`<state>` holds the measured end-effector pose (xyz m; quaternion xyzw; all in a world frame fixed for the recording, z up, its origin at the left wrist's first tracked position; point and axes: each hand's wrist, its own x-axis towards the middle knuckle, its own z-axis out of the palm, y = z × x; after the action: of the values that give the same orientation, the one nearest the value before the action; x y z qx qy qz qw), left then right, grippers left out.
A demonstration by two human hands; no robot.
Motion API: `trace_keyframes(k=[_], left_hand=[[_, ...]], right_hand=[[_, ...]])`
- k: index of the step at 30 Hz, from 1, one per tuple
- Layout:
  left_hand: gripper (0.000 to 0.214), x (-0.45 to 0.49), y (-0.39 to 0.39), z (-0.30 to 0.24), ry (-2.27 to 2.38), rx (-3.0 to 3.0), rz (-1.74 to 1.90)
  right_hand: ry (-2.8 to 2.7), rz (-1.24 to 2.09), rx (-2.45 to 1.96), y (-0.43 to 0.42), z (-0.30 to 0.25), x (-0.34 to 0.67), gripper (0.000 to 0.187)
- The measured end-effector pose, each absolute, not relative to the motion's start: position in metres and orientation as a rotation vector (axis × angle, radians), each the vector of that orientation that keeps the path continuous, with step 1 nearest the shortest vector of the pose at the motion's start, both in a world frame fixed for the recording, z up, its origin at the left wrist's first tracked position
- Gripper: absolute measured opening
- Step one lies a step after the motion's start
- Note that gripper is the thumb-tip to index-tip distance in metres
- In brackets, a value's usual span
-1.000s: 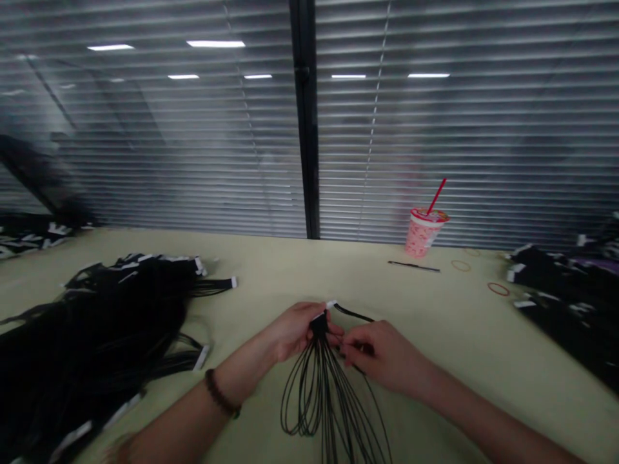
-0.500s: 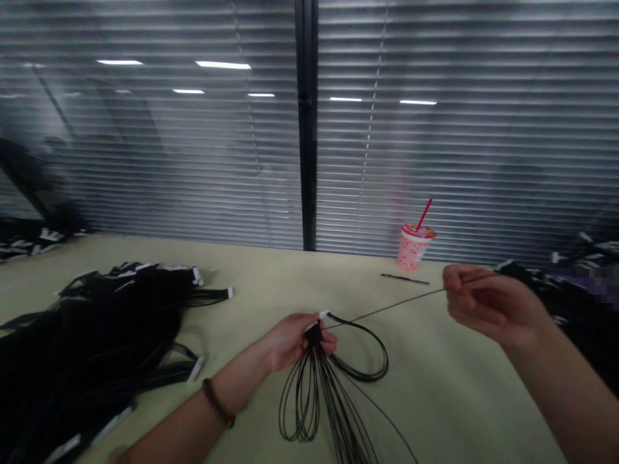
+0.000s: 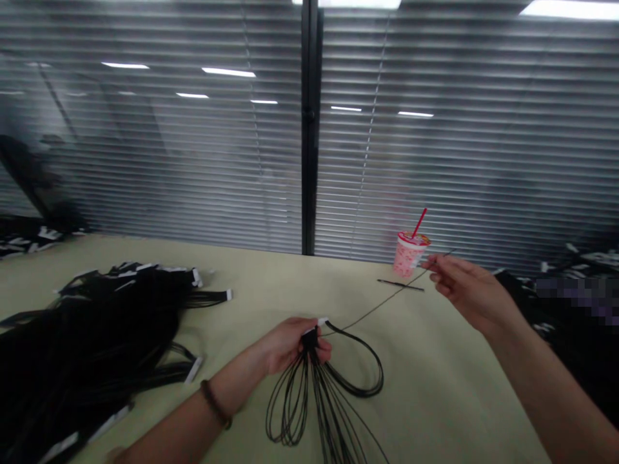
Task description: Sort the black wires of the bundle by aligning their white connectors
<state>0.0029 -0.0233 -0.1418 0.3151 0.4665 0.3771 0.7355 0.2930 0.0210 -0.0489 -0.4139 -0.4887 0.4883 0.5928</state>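
The bundle (image 3: 310,345) is held above the table (image 3: 271,277) by the left hand (image 3: 286,347), its fingers closed on the gathered end. One wire (image 3: 372,310) is pinched between the fingertips of the right hand (image 3: 471,290). The wire is best kept taut without jerking, the bundle gripped firmly. Compared with a second earlier, the hands are spread well apart.

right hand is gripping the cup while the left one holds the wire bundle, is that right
Not quite: the right hand is pinching a thin black wire, not the cup, which stands on the table, as the head view shows. The left hand does hold the wire bundle.
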Motion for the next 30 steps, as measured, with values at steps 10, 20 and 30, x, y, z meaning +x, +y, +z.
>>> trace_keyframes(k=[10, 20, 30], left_hand=[[0.027, 0.006, -0.023, -0.145, 1.089, 0.793, 0.763], [0.021, 0.005, -0.022, -0.144, 1.092, 0.786, 0.7], [0.021, 0.005, -0.021, -0.144, 1.074, 0.796, 0.684]], right_hand=[[-1.974, 0.832, -1.133, -0.015, -0.134, 0.184, 0.024], [-2.196, 0.654, -1.269, -0.023, -0.166, 0.172, 0.019], [-2.235, 0.685, -1.297, -0.02, -0.163, 0.171, 0.019]])
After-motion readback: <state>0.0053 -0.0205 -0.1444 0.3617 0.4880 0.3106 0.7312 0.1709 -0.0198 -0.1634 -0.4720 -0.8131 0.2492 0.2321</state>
